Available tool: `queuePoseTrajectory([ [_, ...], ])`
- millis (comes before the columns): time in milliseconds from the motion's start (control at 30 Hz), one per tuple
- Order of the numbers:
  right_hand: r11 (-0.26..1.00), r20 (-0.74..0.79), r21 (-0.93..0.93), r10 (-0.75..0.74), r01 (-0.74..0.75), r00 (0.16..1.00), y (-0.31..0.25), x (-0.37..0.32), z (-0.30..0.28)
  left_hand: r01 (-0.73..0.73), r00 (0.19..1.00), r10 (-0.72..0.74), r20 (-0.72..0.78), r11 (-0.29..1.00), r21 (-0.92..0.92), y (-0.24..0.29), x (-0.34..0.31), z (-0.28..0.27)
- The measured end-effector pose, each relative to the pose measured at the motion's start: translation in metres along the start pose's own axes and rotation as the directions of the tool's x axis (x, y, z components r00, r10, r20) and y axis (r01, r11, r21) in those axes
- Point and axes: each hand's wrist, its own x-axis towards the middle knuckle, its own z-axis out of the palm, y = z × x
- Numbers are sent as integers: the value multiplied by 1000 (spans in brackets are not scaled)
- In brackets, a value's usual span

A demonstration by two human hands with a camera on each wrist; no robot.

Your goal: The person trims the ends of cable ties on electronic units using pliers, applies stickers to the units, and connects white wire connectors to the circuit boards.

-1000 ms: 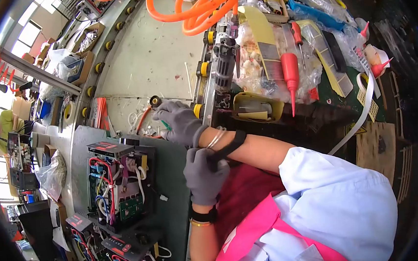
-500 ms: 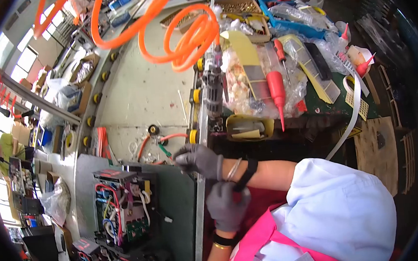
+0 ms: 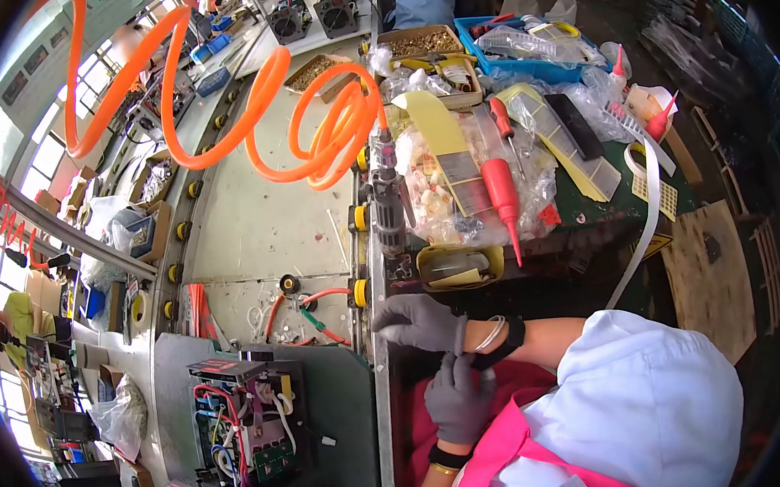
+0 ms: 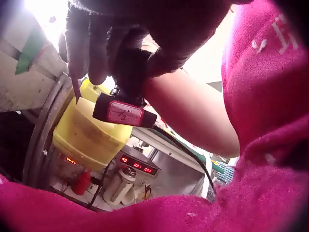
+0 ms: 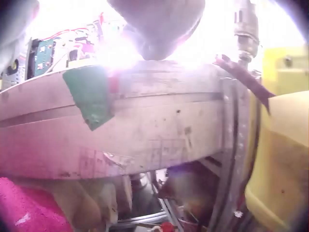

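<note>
In the head view my grey-gloved right hand point(image 3: 422, 321) is held beside the metal edge rail, fingers loosely extended and nothing in them. My left hand point(image 3: 458, 401), gloved alike, is just below, its fingers pinching the right glove's cuff point(image 3: 460, 335). White bands point(image 3: 490, 333) and a black strap point(image 3: 508, 342) circle the right wrist. Close up in the left wrist view, dark gloved fingers point(image 4: 99, 53) hang around that wrist, by a small black camera point(image 4: 124, 113) with a red-framed label. The right hand point(image 5: 161, 24) appears blurred in the right wrist view.
An open-sided device with boards and wires point(image 3: 244, 424) stands on a dark mat point(image 3: 334, 403). Red and green leads point(image 3: 321, 327) lie beyond it. A power screwdriver point(image 3: 388, 211) hangs by the rail under an orange coiled hose point(image 3: 274, 170). A yellow bin point(image 3: 462, 284) and red bottle point(image 3: 499, 189) are nearby.
The right hand has drawn back from the leads to beside the rail. My left hand has moved along with it, staying at the right wrist. The head view has shifted.
</note>
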Motion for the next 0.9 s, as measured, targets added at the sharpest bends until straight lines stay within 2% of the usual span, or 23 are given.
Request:
queuePoseTrajectory([
  [100,978,93,-155,-125,138,988,-14,-8,-12,-69,996,73,49,994,-89,2,-1,0],
  [167,967,156,-167,-167,192,974,-23,-16,-23,-91,994,101,42,976,-197,1,-7,-1],
  [200,962,174,-182,-173,205,969,-28,-20,-28,-31,996,52,71,963,-267,2,-6,-9],
  [233,958,191,-197,-171,208,967,-30,-27,-34,-23,999,32,29,966,-259,0,-9,-12],
  [300,891,170,-341,-255,299,952,-32,-40,-47,-7,999,-5,-46,967,-255,-6,-15,-16],
  [333,820,186,-445,-308,360,933,-38,-46,-55,3,991,-37,-125,966,-258,-11,-19,-13],
  [367,732,211,-541,-359,414,909,-46,-52,-65,32,989,-66,-133,970,-239,-11,-20,-17],
  [433,560,191,-711,-429,426,883,-69,-58,-93,72,984,-111,-142,964,-255,-14,-27,-18],
  [500,547,7,-795,-422,261,906,-77,-53,-131,78,984,-113,-134,967,-244,-14,-30,-17],
  [567,395,-59,-909,-432,130,900,-73,-35,-176,66,986,-101,-136,968,-244,-14,-36,-12],
  [633,328,-1,-929,-468,173,884,-54,-13,-208,62,989,-92,-115,969,-239,-9,-34,-13],
  [733,192,13,-978,-317,78,948,-40,6,-219,53,994,-70,-84,980,-190,-12,-35,-15],
  [833,122,-8,-992,-187,16,982,-54,16,-210,72,992,-88,-85,981,-179,-16,-36,-13],
  [867,86,1,-996,-181,17,983,-54,20,-208,75,992,-91,-88,982,-173,-17,-35,-13],
  [900,28,-33,-999,-111,-30,993,-55,23,-204,75,992,-91,-89,983,-169,-18,-35,-12],
])
